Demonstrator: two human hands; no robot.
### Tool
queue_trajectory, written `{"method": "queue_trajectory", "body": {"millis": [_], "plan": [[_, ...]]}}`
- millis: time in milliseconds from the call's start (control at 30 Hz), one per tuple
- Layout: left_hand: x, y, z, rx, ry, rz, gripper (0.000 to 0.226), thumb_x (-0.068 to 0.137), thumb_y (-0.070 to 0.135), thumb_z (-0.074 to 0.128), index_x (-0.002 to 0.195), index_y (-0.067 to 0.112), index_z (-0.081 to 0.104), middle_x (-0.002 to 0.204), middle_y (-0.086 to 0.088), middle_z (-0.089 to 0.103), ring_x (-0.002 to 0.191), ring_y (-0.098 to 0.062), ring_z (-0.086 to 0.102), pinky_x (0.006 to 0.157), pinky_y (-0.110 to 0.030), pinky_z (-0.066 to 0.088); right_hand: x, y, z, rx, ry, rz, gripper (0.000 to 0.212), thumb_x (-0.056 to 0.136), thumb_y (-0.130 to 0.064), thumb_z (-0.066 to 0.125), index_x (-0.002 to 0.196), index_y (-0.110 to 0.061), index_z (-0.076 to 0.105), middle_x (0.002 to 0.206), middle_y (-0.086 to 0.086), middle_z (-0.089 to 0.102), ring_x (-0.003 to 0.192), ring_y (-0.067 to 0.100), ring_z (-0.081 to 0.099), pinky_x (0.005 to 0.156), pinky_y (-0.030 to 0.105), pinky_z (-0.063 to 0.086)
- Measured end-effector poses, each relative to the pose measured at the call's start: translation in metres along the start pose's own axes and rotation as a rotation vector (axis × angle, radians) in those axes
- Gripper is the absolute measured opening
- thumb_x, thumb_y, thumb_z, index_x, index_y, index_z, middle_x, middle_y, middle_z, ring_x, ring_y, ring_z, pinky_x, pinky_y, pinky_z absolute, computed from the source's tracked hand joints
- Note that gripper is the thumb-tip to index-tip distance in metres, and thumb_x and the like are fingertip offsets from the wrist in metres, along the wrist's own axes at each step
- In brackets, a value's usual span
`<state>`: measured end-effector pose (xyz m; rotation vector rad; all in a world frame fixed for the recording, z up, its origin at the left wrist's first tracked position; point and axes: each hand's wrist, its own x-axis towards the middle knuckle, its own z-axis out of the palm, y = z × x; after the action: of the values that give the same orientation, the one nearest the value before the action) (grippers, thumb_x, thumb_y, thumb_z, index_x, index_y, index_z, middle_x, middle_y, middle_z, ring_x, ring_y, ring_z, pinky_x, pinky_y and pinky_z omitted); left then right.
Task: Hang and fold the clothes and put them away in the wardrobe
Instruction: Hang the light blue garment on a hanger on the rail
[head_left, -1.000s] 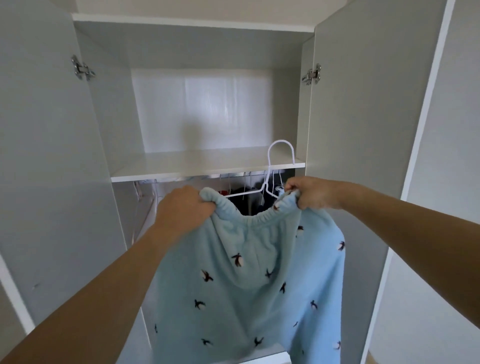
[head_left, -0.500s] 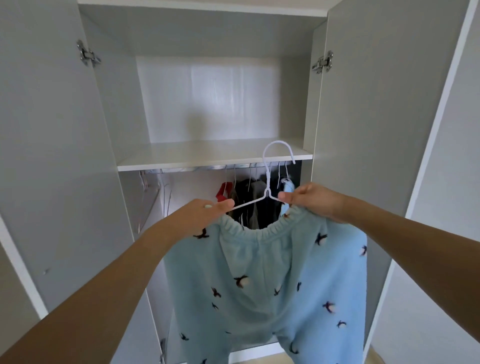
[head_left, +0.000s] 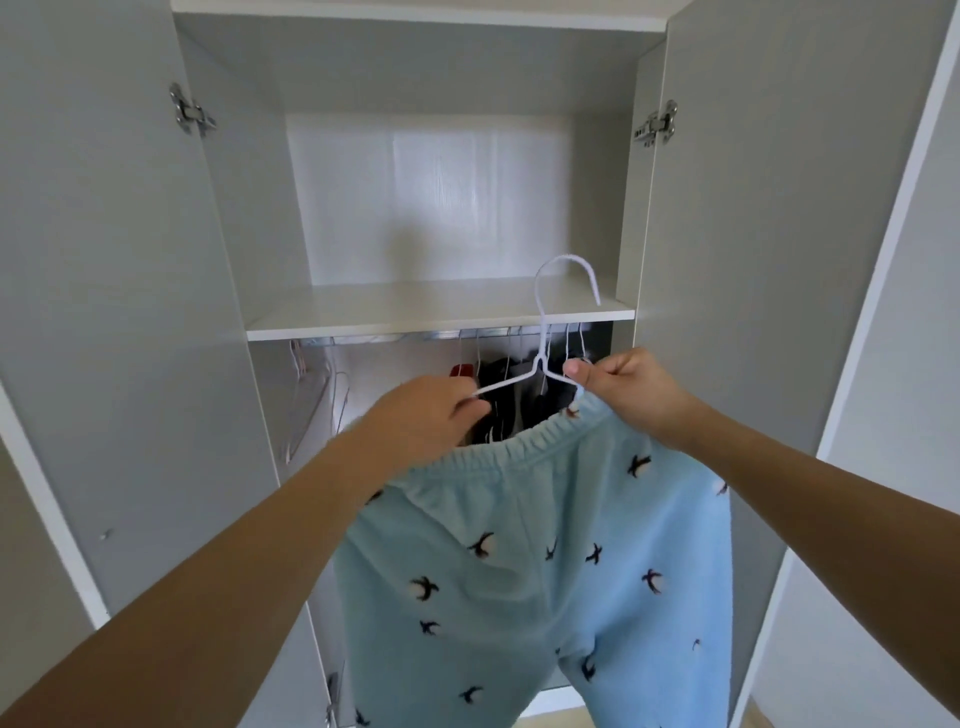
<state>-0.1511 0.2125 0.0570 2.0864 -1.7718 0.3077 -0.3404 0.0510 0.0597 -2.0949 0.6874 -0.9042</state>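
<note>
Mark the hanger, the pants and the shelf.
hanger (head_left: 540, 332): head view, neck wire below the hook.
pants (head_left: 519, 525): head view, front panel below the waistband.
shelf (head_left: 415, 306): head view, bare top surface.

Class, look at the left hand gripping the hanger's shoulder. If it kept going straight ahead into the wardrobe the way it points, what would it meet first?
Probably the dark clothes hanging on the rail under the shelf, directly beyond the left hand and the white hanger. Depth is hard to judge from this single view.

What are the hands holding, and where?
Left hand and right hand each pinch a shoulder of the white hanger carrying the blue pants.
</note>
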Motion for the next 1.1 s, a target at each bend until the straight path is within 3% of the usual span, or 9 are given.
{"method": "queue_trajectory", "body": {"millis": [200,300,367,433,500,600,800,967,1100], "plan": [[-0.001,0.004,0.003,-0.029,-0.042,-0.002,0.051,0.098,0.053,0.035,0.07,0.014,0.053,0.06,0.005,0.048,0.053,-0.01,0.043,0.057,-0.026,0.038,-0.007,0.007,-0.001,-0.09,0.053,0.073,0.061,0.088,-0.043,0.062,0.051,-0.019,0.021,0.048,0.001,0.017,0.042,0.015,0.016,0.038,0.013,0.024],[-0.01,-0.002,0.0,0.025,-0.058,0.02,0.048,0.1,0.049,0.026,0.08,0.017,0.056,0.071,0.004,0.052,0.066,-0.011,0.048,0.073,-0.03,0.039,-0.011,0.013,-0.006,-0.095,0.089,0.142,0.06,0.085,-0.047,0.064,0.052,-0.018,0.023,0.051,0.004,0.019,0.042,0.016,0.018,0.034,0.01,0.026],[-0.014,-0.018,0.004,-0.091,-0.005,-0.116,0.035,0.103,0.037,0.029,0.101,0.018,0.058,0.09,0.0,0.055,0.081,-0.013,0.05,0.083,-0.029,0.036,-0.011,0.011,-0.011,-0.133,0.122,0.126,0.063,0.082,-0.05,0.065,0.051,-0.019,0.021,0.049,0.002,0.018,0.042,0.016,0.017,0.034,0.009,0.024],[-0.025,-0.042,0.01,-0.425,-0.094,-0.378,0.038,0.102,0.042,0.033,0.111,0.014,0.057,0.103,-0.005,0.056,0.087,-0.015,0.05,0.084,-0.03,0.037,-0.009,0.006,-0.018,-0.182,0.147,0.118,0.066,0.079,-0.055,0.066,0.05,-0.02,0.019,0.045,-0.002,0.016,0.04,0.015,0.017,0.037,0.015,0.023],[-0.039,-0.053,0.017,-0.742,-0.166,-0.647,0.052,0.098,0.054,0.032,0.095,0.013,0.064,0.091,-0.006,0.066,0.079,-0.017,0.056,0.077,-0.03,0.043,-0.006,0.003,-0.023,-0.237,0.162,0.136,0.067,0.078,-0.059,0.065,0.049,-0.019,0.019,0.04,-0.006,0.016,0.041,0.015,0.02,0.044,0.024,0.022],[-0.048,-0.051,0.034,-0.823,-0.11,-0.741,0.053,0.097,0.056,0.033,0.076,0.016,0.061,0.068,-0.004,0.064,0.069,-0.019,0.059,0.071,-0.03,0.044,-0.001,0.001,-0.023,-0.334,0.181,0.144,0.065,0.081,-0.058,0.062,0.05,-0.018,0.021,0.044,-0.002,0.021,0.044,0.018,0.025,0.048,0.028,0.021],[-0.037,-0.05,0.046,-0.524,0.155,-0.712,0.066,0.095,0.065,0.018,0.065,0.012,0.045,0.068,-0.008,0.047,0.063,-0.02,0.045,0.058,-0.028,0.032,-0.003,0.0,-0.019,-0.52,0.16,0.054,0.064,0.09,-0.058,0.048,0.05,-0.014,0.024,0.049,0.006,0.027,0.048,0.02,0.03,0.048,0.03,0.026],[-0.023,-0.065,0.04,-0.668,0.27,-0.775,0.052,0.099,0.048,0.031,0.065,0.013,0.049,0.072,-0.006,0.052,0.074,-0.023,0.049,0.066,-0.032,0.035,-0.01,0.009,-0.023,-0.723,0.023,-0.125,0.064,0.092,-0.056,0.041,0.048,-0.01,0.042,0.047,0.005,0.04,0.053,0.023,0.042,0.059,0.031,0.039],[-0.014,-0.057,0.033,-0.563,0.267,-0.763,0.053,0.103,0.042,0.02,0.094,0.006,0.058,0.094,-0.015,0.052,0.089,-0.026,0.048,0.078,-0.033,0.036,-0.013,0.01,-0.021,-0.86,-0.048,-0.074,0.056,0.096,-0.055,0.029,0.055,-0.02,0.041,0.063,0.006,0.049,0.073,0.028,0.047,0.076,0.034,0.046]]}}
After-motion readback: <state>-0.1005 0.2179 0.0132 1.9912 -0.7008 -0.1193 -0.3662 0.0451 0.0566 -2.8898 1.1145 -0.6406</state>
